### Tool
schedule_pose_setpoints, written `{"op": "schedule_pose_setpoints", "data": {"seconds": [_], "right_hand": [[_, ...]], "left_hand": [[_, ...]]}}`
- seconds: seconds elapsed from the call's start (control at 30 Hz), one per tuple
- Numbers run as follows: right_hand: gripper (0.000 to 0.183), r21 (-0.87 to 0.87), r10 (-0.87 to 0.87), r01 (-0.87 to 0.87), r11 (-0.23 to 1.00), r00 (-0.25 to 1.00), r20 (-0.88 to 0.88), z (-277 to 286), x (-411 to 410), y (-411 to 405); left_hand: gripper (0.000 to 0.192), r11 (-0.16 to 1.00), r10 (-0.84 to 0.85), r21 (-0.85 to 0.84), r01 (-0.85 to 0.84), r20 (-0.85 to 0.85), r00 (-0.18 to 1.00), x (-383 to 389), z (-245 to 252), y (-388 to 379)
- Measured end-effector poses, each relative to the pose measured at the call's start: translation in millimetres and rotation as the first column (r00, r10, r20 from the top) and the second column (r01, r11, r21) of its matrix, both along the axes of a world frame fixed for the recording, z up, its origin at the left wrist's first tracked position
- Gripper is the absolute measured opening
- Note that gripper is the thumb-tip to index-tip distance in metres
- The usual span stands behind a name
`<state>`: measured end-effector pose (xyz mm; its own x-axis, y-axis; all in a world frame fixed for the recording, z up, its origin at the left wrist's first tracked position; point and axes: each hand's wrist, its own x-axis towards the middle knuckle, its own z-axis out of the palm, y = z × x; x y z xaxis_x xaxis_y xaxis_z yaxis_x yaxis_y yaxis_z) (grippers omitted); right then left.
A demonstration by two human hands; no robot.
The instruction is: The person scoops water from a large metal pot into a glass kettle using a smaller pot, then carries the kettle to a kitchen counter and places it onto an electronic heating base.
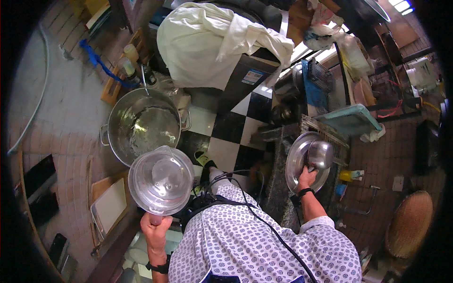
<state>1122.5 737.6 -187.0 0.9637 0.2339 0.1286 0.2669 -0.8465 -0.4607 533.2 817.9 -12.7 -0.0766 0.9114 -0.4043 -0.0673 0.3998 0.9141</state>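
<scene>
My left hand (155, 228) is wrapped around the handle of a clear plastic pitcher (161, 180). The pitcher covers part of the near rim of a tall stainless-steel stockpot (118, 118), which has two side handles and what looks like shallow liquid in the bottom. Whether the pitcher touches the pot, I cannot tell. Off to the right, my right hand (306, 179) grips the handle of a small stainless-steel dipper or saucepan (322, 155). That vessel lies over a wide, shallow metal basin (293, 166), and how much the basin holds is unclear.
A cream cloth (201, 46) drapes over a dark appliance ahead. Black and white floor tiles (223, 152) run between pot and counter. Near the basin sits a teal plastic tray (350, 120). Cutting boards (111, 207) lean at left. A black cable (272, 226) crosses my shirt.
</scene>
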Motion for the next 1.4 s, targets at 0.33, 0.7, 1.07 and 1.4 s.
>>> {"op": "schedule_pose_setpoints", "data": {"seconds": [0.33,0.7,1.07,1.4], "right_hand": [[0.059,0.114,0.249,-0.240,0.964,0.966,-0.067,-9,24,-10],[0.045,0.055,0.339,-0.350,0.935,0.929,0.146,15,9,29],[0.024,0.372,0.657,-0.566,0.736,0.730,-0.188,14,-67,141],[0.017,0.549,0.933,-0.836,0.011,-0.190,-0.307,77,-284,260]], "left_hand": [[0.018,0.999,0.051,0.002,-0.051,-0.019,0.999,-1,-1,-7],[0.018,0.994,-0.011,0.112,0.015,-0.040,0.999,-8,-4,-14],[0.027,0.975,0.099,0.203,-0.090,-0.037,0.994,-17,-14,-53],[0.020,0.908,0.317,0.287,-0.306,0.010,0.948,-11,-2,-73]]}}
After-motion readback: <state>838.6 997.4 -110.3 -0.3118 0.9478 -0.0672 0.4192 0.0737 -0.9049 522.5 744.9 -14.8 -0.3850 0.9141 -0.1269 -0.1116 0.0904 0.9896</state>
